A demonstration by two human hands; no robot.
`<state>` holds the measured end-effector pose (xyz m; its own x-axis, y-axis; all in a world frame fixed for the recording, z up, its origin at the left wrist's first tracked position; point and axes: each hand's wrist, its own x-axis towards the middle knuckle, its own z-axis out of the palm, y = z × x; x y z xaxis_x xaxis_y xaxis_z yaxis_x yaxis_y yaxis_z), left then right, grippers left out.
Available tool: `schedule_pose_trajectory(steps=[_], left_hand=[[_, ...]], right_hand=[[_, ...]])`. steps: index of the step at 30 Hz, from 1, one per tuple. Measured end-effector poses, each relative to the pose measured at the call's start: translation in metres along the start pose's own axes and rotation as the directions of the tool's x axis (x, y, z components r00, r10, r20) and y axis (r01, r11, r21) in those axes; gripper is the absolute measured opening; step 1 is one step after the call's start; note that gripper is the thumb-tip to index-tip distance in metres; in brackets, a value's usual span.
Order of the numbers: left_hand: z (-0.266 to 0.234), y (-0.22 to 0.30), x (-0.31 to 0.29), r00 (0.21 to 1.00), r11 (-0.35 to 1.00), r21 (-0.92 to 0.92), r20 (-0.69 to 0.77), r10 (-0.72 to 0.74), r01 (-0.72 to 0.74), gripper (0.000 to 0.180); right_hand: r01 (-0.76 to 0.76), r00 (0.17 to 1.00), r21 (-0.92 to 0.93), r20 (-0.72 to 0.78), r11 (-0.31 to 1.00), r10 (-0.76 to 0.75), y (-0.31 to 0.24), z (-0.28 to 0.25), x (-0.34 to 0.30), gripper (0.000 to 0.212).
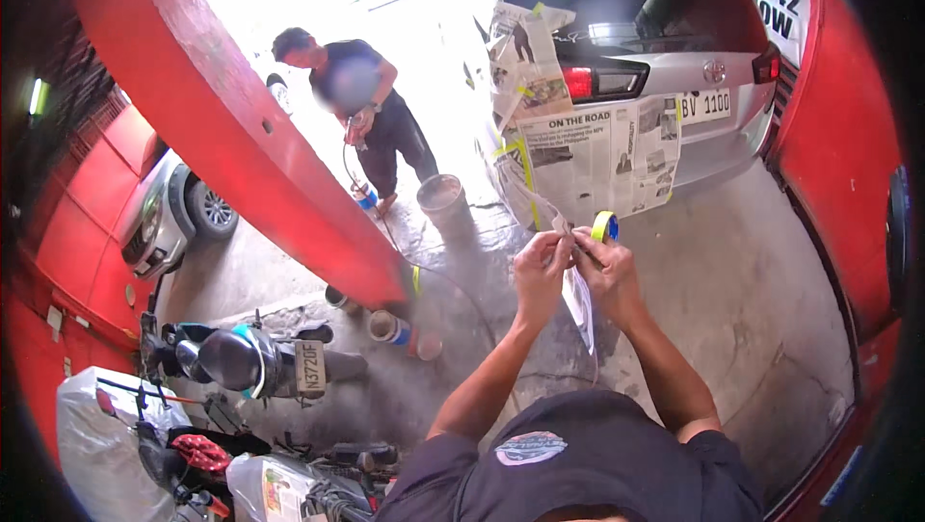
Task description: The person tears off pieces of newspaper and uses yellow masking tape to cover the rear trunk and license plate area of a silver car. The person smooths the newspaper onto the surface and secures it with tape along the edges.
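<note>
My left hand and my right hand meet in front of me, fingertips pinched together close to the rear corner of a silver car. A roll of yellow masking tape with a blue inside sits at my right hand's fingers. Between the hands is the edge of a pale paper sheet, pinched by my left fingers, its lower part hanging down in a narrow fold. Newspaper covers the car's bumper corner, fixed along its edges with yellow tape. What the fingertips do is partly hidden.
Another person stands beyond the slanting red pillar, holding a hose-fed tool. A bucket and cans stand on the concrete, with a hose running across it. Motorcycles are parked at left. A red wall rises at right.
</note>
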<state>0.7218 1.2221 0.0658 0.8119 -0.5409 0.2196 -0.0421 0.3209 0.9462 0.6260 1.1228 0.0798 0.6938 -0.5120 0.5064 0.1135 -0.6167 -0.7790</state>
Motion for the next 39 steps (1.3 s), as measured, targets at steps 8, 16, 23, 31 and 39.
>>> schedule_pose_trajectory(steps=[8,16,23,31,39], left_hand=[[-0.012,-0.014,0.009,0.997,0.994,-0.11,0.082,-0.007,0.016,0.019],[-0.003,-0.028,0.009,0.994,0.973,-0.222,0.099,-0.036,0.058,0.021],[0.018,-0.036,0.011,0.996,0.964,-0.263,0.093,-0.012,0.036,0.018],[0.057,-0.056,0.021,0.993,0.984,-0.167,0.089,0.083,-0.068,0.016],[0.126,-0.064,0.025,0.992,0.982,-0.16,0.068,0.11,-0.098,0.013]], right_hand=[[0.089,0.996,-0.233,0.045,0.968,-0.081,0.006,-0.001,0.002,0.036],[-0.087,0.996,-0.047,-0.005,0.995,0.087,0.011,-0.008,-0.001,0.033],[-0.099,0.995,-0.01,-0.027,0.995,0.099,0.021,-0.024,0.008,0.03],[-0.258,0.965,0.269,0.035,0.928,0.258,0.048,-0.062,0.016,0.032],[-0.21,0.977,0.275,0.026,0.938,0.212,0.089,-0.12,0.022,0.031]])
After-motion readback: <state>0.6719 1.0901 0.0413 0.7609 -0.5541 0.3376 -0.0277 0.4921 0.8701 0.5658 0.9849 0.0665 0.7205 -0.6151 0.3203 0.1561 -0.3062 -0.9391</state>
